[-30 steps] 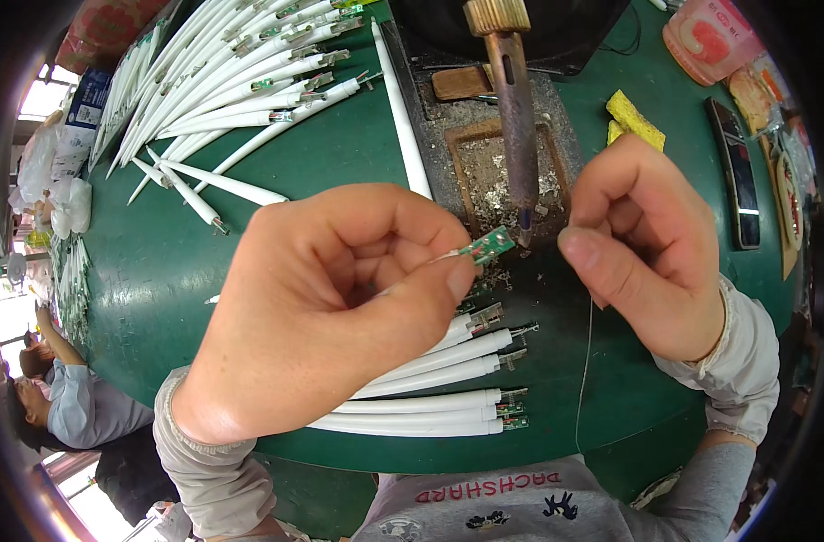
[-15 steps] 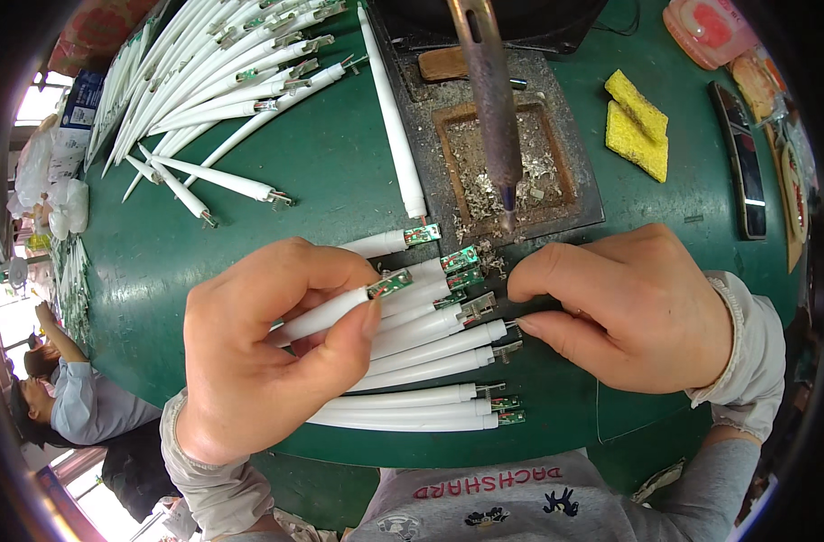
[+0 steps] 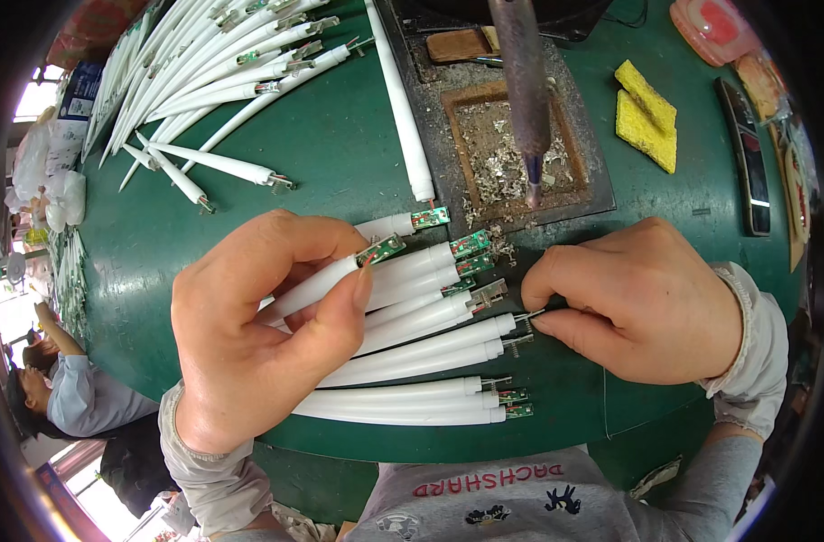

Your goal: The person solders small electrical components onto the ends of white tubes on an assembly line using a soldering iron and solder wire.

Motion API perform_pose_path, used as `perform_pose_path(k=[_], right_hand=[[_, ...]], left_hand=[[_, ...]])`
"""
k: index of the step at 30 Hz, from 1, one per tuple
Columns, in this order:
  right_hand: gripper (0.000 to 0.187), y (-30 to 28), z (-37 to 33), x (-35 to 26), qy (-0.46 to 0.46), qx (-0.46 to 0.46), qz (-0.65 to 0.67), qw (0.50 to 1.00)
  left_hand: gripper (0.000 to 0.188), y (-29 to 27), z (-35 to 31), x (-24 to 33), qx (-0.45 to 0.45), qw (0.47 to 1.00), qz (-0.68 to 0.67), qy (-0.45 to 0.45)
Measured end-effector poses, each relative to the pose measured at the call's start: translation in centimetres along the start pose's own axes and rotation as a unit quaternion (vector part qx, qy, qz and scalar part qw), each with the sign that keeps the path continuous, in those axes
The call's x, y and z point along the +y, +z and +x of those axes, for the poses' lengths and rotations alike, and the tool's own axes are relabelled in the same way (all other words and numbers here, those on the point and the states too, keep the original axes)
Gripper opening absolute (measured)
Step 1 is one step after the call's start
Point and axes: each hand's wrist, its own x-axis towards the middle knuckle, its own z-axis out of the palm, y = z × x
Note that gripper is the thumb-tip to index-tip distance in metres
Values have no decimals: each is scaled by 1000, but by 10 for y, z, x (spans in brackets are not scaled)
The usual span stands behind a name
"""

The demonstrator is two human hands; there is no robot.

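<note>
Both hands have shifted from the frame one second back: the left hand (image 3: 267, 334) has drawn away from the soldering iron (image 3: 525, 99), and the right hand (image 3: 633, 307) has dropped from beside the iron's tip to the row. Against the half-second frame, little has changed.

Left hand: gripping a white pen barrel (image 3: 303, 294) between thumb and forefinger, its green circuit board (image 3: 381, 250) pointing up and to the right. The barrel is held over the row of pen barrels (image 3: 418, 321) on the green tabletop (image 3: 330, 163), well apart from the iron.

Right hand: thumb and forefinger bent close together at a metal contact pin (image 3: 525, 315) projecting from one barrel of the row. Whether they pinch it or merely meet it cannot be told. A thin wire (image 3: 605, 397) hangs below this hand; its upper end is hidden.

Iron: tip down over the solder-waste tray (image 3: 455, 144), touching neither hand. Yellow sponge (image 3: 647, 126) lies to the right.

Assessment: the step in hand appears to be a changeover between barrels, away from the heat. The next move calls for a sure fingertip hold at the pin, without disturbing neighbouring boards.
</note>
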Motion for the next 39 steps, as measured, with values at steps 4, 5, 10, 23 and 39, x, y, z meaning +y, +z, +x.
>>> perform_pose_path(k=[4,5,10,23,39], right_hand=[[14,0,0,0,8,-6,31,999],[14,0,1,0,8,-7,32,999],[13,-1,2,2,-7,-11,75,997],[12,2,3,2,45,-3,191,981],[18,8,3,3,-1,10,135,991]], left_hand=[[12,-2,0,-2,-41,999,16,12],[12,0,0,-3,-42,999,16,11],[14,5,0,-2,3,999,15,50],[14,3,5,-11,-38,973,93,208],[16,10,7,-11,-80,956,96,265]])
